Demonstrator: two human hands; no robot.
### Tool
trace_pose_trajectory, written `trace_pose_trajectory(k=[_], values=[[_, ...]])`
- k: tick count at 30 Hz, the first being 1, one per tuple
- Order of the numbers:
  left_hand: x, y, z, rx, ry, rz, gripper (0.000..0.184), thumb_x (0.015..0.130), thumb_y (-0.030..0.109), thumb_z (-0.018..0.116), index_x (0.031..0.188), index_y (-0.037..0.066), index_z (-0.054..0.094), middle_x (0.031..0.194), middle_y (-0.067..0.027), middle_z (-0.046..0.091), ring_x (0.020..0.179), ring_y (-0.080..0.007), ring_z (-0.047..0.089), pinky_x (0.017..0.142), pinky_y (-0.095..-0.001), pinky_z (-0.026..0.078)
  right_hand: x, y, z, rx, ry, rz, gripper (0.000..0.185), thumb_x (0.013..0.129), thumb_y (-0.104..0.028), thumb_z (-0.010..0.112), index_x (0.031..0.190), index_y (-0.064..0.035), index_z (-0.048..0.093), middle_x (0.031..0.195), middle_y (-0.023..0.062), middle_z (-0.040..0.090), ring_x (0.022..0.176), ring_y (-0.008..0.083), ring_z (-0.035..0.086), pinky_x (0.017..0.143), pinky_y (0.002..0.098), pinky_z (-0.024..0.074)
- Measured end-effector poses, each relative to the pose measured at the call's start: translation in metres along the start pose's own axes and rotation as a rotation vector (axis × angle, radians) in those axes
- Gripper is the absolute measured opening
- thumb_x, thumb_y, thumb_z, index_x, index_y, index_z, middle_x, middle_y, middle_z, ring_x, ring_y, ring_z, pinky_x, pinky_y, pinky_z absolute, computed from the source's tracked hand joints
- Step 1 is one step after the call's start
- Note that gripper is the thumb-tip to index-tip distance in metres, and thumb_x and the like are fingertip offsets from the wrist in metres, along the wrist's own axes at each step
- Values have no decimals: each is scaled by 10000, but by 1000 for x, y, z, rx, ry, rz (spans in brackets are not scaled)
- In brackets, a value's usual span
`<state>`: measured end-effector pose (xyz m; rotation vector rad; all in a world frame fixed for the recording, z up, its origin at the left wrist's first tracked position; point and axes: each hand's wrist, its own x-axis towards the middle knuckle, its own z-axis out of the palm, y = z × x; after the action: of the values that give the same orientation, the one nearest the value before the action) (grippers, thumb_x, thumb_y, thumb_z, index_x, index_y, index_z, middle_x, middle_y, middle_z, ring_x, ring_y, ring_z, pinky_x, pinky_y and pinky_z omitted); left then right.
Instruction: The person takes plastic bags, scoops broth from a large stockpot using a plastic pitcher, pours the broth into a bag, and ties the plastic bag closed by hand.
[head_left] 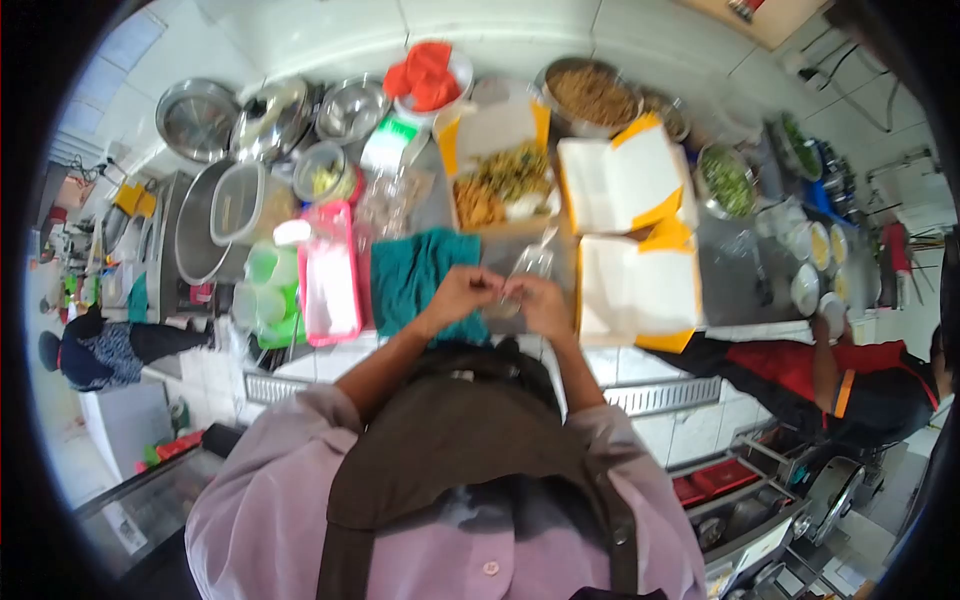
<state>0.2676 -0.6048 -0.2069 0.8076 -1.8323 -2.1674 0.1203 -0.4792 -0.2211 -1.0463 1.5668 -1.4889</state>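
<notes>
Near the front of the steel counter, both hands meet at a small clear plastic bag (534,262). My left hand (466,297) has its fingers pinched on the bag's edge, above a teal cloth (408,272). From the other side my right hand (538,302) pinches the same bag, its fingertips close to those of my left hand. Just behind the bag is an open paper box (492,140) holding noodles, greens and something white. Two open food boxes with white insides, an upper one (615,185) and a lower one (632,290), stand to the right.
A pink tray (333,285) and green cups (268,265) stand left. Metal bowls (352,108) line the back, beside a bowl of brown food (592,98). Chopped greens (728,182) sit right. One person (870,385) works at the right; another (105,350) is far left.
</notes>
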Motion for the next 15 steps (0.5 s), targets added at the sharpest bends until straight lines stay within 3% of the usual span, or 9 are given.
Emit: trace_pose_trajectory(k=[3, 4, 6, 8, 10, 12, 15], values=[[1, 9, 0, 122, -111, 48, 158, 829, -17, 619, 974, -23, 681, 870, -28, 683, 776, -55, 591, 676, -232, 495, 1, -2, -4, -98, -45, 31, 110, 846, 34, 621, 935, -19, 583, 844, 19, 605, 820, 99, 579, 748, 262, 496], [1, 14, 2, 344, -91, 36, 162, 821, 18, 638, 968, 44, 701, 869, -51, 697, 794, -93, 630, 730, -268, 479, 1, -7, -3, -88, -24, 68, 113, 841, 17, 638, 939, -17, 594, 856, 26, 618, 819, 100, 590, 740, 270, 499], [-5, 27, 7, 850, -12, 329, 143, 804, 99, 661, 933, 122, 717, 874, -53, 704, 915, -143, 644, 861, -314, 405, 3, -3, -6, -149, -39, 25, 121, 819, 11, 660, 927, -8, 609, 842, 47, 642, 795, 104, 602, 724, 277, 505], [-6, 23, 8, 851, 45, 251, 158, 787, 259, 680, 913, 174, 724, 969, -19, 694, 1068, -186, 596, 957, -418, 289, 6, -8, -5, -227, -27, -26, 130, 788, 12, 676, 905, -6, 623, 818, 76, 662, 766, 116, 621, 710, 281, 511], [-8, 21, 9, 940, 135, 363, 160, 786, 261, 681, 916, 178, 724, 982, -18, 694, 1070, -178, 599, 951, -452, 282, 8, -1, -2, -308, 16, -129, 143, 751, 14, 680, 882, -17, 631, 806, 88, 675, 735, 174, 655, 679, 297, 521], [-11, 21, 8, 1020, 208, 464, 161, 786, 263, 682, 919, 183, 724, 995, -17, 693, 1072, -170, 601, 944, -486, 276, 8, 6, 4, -502, 67, -236, 166, 740, -36, 695, 894, -62, 640, 838, 74, 679, 782, 234, 660, 731, 347, 496], [-10, 14, 10, 871, 234, 282, 184, 781, 270, 692, 948, 192, 704, 965, -15, 703, 1074, -174, 609, 942, -505, 254, 1, -1, 13, -613, 165, -229, 180, 745, -128, 713, 912, -121, 643, 879, 50, 667, 879, 228, 627, 841, 399, 386]])
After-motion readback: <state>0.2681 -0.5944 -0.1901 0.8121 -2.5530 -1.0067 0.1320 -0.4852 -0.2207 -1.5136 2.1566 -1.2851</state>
